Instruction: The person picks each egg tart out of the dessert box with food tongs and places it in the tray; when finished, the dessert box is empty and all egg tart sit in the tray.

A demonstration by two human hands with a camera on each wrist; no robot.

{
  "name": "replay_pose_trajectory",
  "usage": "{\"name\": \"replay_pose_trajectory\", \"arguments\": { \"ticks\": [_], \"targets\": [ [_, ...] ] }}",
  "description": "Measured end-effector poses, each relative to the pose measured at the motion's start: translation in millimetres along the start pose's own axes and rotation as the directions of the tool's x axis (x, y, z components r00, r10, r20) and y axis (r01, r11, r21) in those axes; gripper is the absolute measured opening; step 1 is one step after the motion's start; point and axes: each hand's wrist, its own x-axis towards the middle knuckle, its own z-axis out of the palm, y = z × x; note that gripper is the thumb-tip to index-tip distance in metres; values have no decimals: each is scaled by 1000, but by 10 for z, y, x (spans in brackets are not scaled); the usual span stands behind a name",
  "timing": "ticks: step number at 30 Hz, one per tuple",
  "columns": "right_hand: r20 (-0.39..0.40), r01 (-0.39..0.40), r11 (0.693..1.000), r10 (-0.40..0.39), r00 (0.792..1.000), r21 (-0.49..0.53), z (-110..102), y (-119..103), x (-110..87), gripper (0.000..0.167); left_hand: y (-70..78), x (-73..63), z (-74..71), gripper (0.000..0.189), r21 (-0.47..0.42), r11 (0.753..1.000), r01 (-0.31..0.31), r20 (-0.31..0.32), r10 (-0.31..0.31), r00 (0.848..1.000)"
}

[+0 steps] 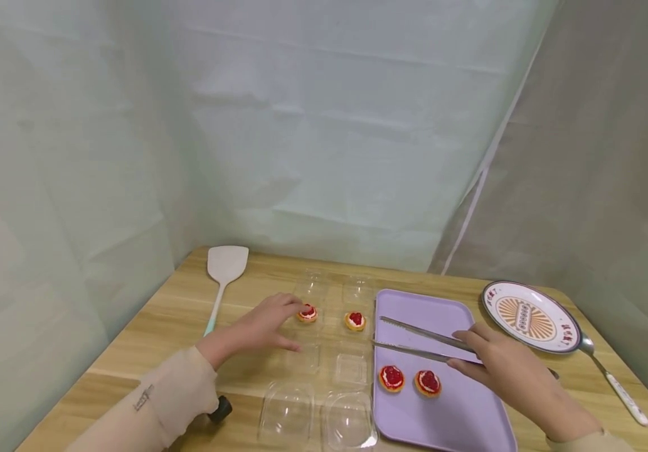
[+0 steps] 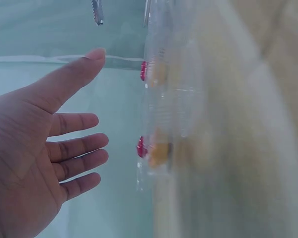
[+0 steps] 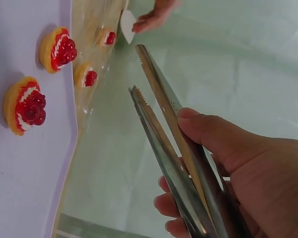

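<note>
My left hand (image 1: pixel 267 323) hovers over the left side of a clear plastic container (image 1: pixel 286 414), fingers extended and holding nothing. In the left wrist view its palm faces the container from a short distance. One fruit tart (image 1: pixel 355 321) sits in a container compartment; another tart (image 1: pixel 307 313) is partly behind my left fingertips. My right hand (image 1: pixel 507 370) grips metal tongs (image 3: pixel 161 101) over the lilac tray (image 1: pixel 414 301). The tongs' serrated tips are apart with nothing between them. Two red-topped tarts, a left one (image 1: pixel 391 379) and a right one (image 1: pixel 428 383), lie on the tray below the tongs.
A white spatula (image 1: pixel 228 263) with a mint handle lies at the table's back left. To the tray's right is a patterned plate (image 1: pixel 562 312), with a spoon (image 1: pixel 620 389) beside it. Curtains (image 1: pixel 324 138) hang behind the wooden table (image 1: pixel 148 339).
</note>
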Motion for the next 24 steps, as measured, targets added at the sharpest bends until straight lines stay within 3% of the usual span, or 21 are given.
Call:
{"name": "replay_pose_trajectory", "arguments": {
  "ticks": [10, 16, 24],
  "targets": [
    [111, -39, 999, 40, 993, -15, 49, 27, 226, 30, 109, 512, -101, 68, 16, 1000, -22, 86, 20, 996],
    [164, -68, 998, 68, 984, -8, 140, 32, 359, 32, 131, 752, -20, 72, 52, 999, -9, 158, 0, 987],
    [202, -44, 999, 45, 978, -13, 312, 32, 492, 30, 145, 965, 84, 72, 94, 996, 7, 194, -25, 981]
  ]
}}
